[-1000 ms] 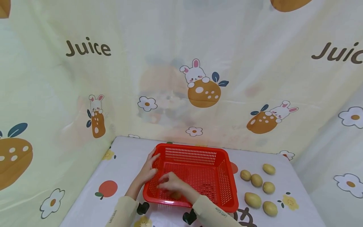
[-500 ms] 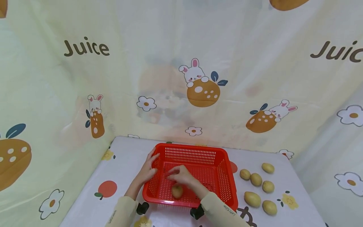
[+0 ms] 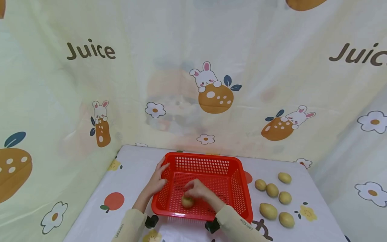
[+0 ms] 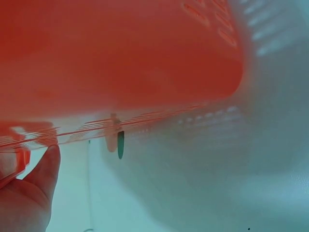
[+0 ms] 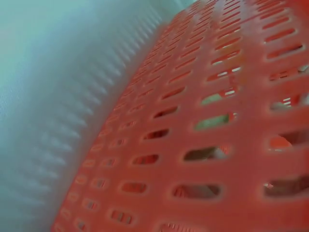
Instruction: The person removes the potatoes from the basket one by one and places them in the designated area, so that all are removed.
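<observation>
A red plastic basket (image 3: pixel 239 188) stands on the table, its walls and floor pierced with slots. My left hand (image 3: pixel 156 181) holds the basket's left rim; in the left wrist view a finger (image 4: pixel 47 166) of it meets the basket from outside. On the basket floor, near the front left, sits a small yellowish-red apple (image 3: pixel 187 202). Directly over the apple is my right hand (image 3: pixel 198 190), with bent fingers reaching its top. Whether they pinch or only touch the apple is hidden. The right wrist view is filled by the slotted basket wall (image 5: pixel 183 125).
Several yellow potatoes (image 3: pixel 268 211) lie on the tablecloth (image 3: pixel 139 161) right of the basket. Printed cloth (image 3: pixel 169 40) hangs behind the table and along both sides. The basket's front wall passes beneath my right wrist.
My right hand moves from the basket's left front toward the right, uncovering the apple, then lowers onto the apple's top. My left hand stays at the rim. The head view shifts slightly.
</observation>
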Demonstrator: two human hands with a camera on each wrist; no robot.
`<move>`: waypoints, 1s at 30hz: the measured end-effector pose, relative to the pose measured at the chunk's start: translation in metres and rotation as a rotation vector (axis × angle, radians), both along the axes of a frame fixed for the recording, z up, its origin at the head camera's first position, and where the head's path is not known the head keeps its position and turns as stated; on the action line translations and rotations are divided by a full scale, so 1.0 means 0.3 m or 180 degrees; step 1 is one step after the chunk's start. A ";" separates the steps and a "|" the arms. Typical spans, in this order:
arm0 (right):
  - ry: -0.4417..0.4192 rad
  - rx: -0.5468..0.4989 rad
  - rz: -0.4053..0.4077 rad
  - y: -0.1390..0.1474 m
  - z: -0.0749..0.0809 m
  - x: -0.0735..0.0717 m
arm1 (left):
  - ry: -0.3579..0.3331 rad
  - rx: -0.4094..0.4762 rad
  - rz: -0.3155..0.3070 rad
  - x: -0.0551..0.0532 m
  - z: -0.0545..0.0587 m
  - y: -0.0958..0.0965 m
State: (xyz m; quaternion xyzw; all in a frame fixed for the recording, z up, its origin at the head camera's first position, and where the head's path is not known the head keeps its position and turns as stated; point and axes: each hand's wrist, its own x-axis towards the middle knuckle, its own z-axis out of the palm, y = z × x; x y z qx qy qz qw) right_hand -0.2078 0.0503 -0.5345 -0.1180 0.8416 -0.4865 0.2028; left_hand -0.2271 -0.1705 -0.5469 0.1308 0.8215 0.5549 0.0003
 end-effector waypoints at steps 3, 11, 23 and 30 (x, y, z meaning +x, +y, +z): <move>-0.0098 0.0070 0.0076 0.003 -0.004 0.007 | -0.0028 0.0006 -0.0007 0.005 0.003 0.001; -0.0229 0.0072 0.0082 0.006 0.008 0.030 | -0.0031 0.0009 -0.0028 0.009 0.007 0.006; -0.0122 -0.0071 -0.0083 0.014 0.042 0.026 | -0.0031 -0.0026 -0.0012 -0.003 0.020 0.007; -0.0211 -0.0244 -0.0190 0.052 0.062 0.041 | -0.0122 0.0072 -0.0054 0.028 0.058 0.021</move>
